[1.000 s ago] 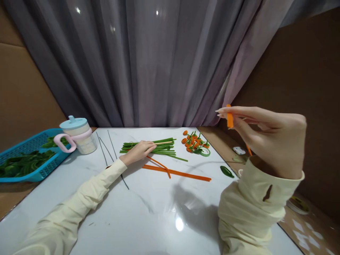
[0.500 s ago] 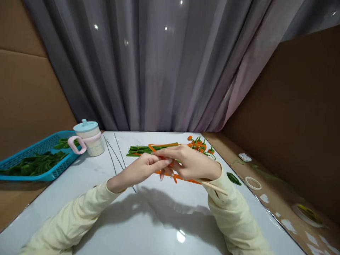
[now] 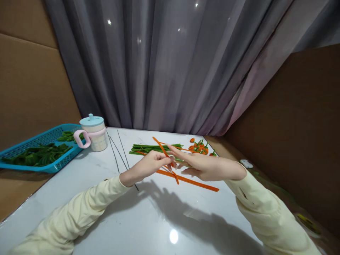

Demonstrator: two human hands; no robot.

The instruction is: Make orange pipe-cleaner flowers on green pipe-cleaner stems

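Note:
My left hand [image 3: 152,164] is closed in a pinch on an orange pipe cleaner [image 3: 160,146], which slants up past the fingertips with its lower end hanging below. Just right of it, my right hand [image 3: 204,165] has its fingers stretched out and its thumb apart. Its fingertips are close to the pinched piece; whether they touch it I cannot tell. Several straight orange pipe cleaners [image 3: 200,183] lie on the table under the hands. Behind them is a bundle of green pipe cleaners [image 3: 143,148]. Small orange flowers with green stems [image 3: 199,147] are grouped at the back right.
A blue basket [image 3: 57,163] with green leaf-like pieces stands at the left, beside a lidded cup [image 3: 98,140] with a pink handle. Thin dark wires [image 3: 118,154] lie on the white table [image 3: 138,226]. A grey curtain [image 3: 164,71] hangs behind. A small white object [image 3: 246,163] lies at the right.
My right hand has drawn a little to the right and its fingers have straightened. More of the orange pipe cleaner shows above my left hand. The pale stick by my right wrist no longer shows. The view has shifted slightly.

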